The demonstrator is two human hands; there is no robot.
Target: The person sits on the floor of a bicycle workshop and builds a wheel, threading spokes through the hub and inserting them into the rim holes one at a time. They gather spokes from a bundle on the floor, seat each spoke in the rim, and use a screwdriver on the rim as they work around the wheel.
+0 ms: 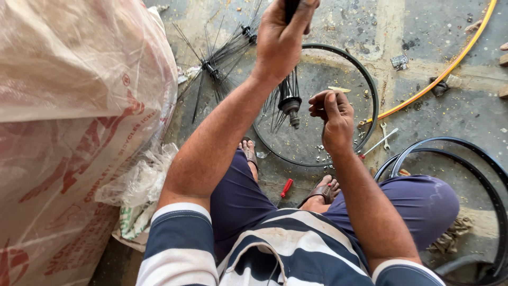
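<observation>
Left hand (283, 37) closed around the top of an upright hub (289, 100), spokes dangling. Right hand (332, 114) just right of it, fingers pinched, contents unclear. Rim (370, 85) lies flat on floor below.

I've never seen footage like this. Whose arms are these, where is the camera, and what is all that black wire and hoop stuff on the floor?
There is no machine here: the camera sits on a person's head and looks down at their own arms, striped shirt and knees. The left hand is raised and grips a dark handle-like part at the top of a bicycle wheel hub with thin spokes hanging from it. The right hand is closed beside the hub; what it pinches is too small to tell. On the concrete floor lie a black wheel rim, more rims at right, a loose bundle of spokes, a red-handled screwdriver, a small wrench and a big plastic-wrapped sack at left.
</observation>
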